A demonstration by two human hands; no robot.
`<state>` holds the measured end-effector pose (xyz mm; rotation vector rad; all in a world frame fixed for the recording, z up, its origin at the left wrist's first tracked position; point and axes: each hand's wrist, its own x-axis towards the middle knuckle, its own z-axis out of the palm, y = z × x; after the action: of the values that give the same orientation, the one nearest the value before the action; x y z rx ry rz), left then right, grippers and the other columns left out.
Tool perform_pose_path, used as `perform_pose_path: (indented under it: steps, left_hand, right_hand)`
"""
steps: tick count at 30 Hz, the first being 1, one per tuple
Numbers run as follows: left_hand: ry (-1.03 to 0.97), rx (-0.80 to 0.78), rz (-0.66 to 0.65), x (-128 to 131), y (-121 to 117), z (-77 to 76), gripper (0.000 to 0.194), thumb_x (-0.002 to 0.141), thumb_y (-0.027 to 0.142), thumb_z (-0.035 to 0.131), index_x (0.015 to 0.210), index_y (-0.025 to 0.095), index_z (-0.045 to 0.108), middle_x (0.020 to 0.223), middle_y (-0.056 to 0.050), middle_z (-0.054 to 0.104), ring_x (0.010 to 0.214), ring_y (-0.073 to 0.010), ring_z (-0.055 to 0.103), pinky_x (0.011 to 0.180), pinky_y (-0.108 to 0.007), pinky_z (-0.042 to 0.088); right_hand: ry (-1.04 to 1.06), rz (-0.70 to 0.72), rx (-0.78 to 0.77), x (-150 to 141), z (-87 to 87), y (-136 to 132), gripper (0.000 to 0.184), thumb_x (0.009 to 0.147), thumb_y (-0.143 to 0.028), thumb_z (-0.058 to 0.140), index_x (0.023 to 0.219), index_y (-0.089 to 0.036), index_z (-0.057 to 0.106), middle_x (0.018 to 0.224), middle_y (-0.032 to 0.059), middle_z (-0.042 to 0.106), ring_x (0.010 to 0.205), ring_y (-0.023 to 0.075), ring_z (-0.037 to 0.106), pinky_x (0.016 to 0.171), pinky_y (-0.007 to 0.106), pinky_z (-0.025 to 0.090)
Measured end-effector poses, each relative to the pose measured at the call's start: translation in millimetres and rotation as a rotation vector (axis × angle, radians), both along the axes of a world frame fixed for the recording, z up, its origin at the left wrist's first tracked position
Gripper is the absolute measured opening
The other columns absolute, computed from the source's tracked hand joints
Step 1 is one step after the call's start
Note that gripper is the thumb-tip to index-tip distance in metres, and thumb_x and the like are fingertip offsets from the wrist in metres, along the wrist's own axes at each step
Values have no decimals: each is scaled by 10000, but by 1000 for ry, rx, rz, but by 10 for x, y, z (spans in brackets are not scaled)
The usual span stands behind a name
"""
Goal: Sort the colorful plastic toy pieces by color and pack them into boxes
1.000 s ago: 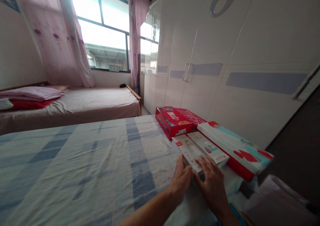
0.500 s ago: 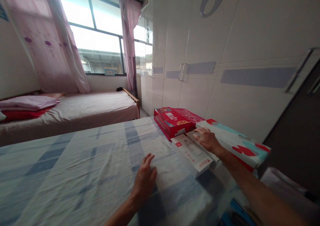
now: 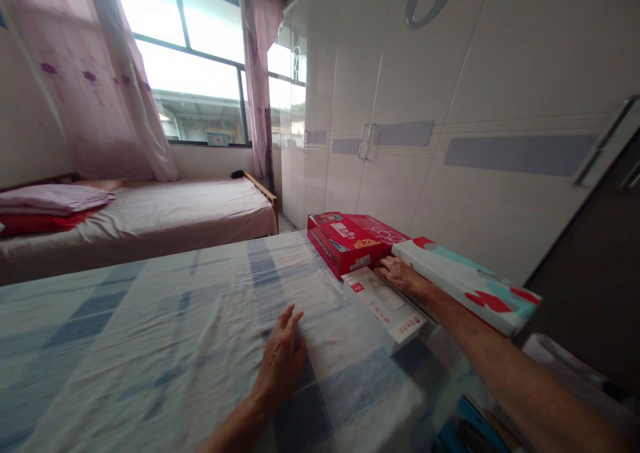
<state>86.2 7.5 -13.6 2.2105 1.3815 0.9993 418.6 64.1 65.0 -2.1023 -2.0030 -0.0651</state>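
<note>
My right hand (image 3: 401, 274) reaches in among the boxes, palm down, its fingers stretched forward. Under it lies a narrow pale box, mostly hidden by the hand and forearm. Its fingertips are close to the near side of a red box (image 3: 345, 239). On its left is a white box (image 3: 383, 301) with red print and a faint outline on the lid; on its right, a long white box (image 3: 473, 279) with teal and red patches. My left hand (image 3: 281, 353) is open over the checked cloth, fingers apart, holding nothing.
A blue and white checked sheet (image 3: 165, 326) covers the surface before me. At the bottom right is a blue item with a dark round shape (image 3: 473, 429). White wardrobe doors (image 3: 390, 179) rise behind the boxes. Another bed (image 3: 190, 206) stands by the window.
My right hand has lowered and moved slightly forward and left, flattening between the boxes. My left hand has drifted a little left, still open. The boxes stay in place.
</note>
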Motion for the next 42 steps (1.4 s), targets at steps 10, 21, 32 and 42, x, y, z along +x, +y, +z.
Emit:
perform_pose_path:
  steps: [10, 21, 32, 42]
  left_hand:
    - [-10, 14, -4, -1, -2, 18, 503, 710, 38, 443, 1201, 93, 535, 1380, -176, 431, 1283, -260, 410, 1066, -401, 346]
    - [49, 10, -13, 10, 8, -1, 522, 710, 16, 440, 1221, 97, 506, 1402, -164, 402, 1301, -250, 384, 1073, -405, 335]
    - [56, 1, -1, 4, -7, 27, 500, 718, 25, 458, 1210, 75, 526, 1387, -188, 417, 1295, -263, 391, 1073, -417, 335]
    - [67, 18, -2, 10, -4, -4, 516, 701, 20, 462, 1208, 95, 524, 1399, -173, 402, 1299, -251, 387, 1065, -401, 342]
  right_hand:
    - [93, -26, 88, 45, 226, -8, 351, 878, -314, 385, 1117, -188, 610, 1204, 88, 573, 1103, 224, 506, 910, 360, 381]
    - [77, 203, 133, -474, 221, -681, 543, 881, -517, 364, 1279, -169, 489, 1346, 100, 469, 1254, 241, 391, 1022, 401, 324]
    - [-172, 207, -102, -846, 183, -66, 408, 900, -449, 372, 1109, -206, 625, 1166, 112, 599, 1102, 277, 485, 886, 438, 374]
    - [-84, 186, 100, -886, 285, -430, 434, 905, -432, 382, 1228, -187, 537, 1290, 109, 513, 1241, 252, 384, 1005, 425, 312]
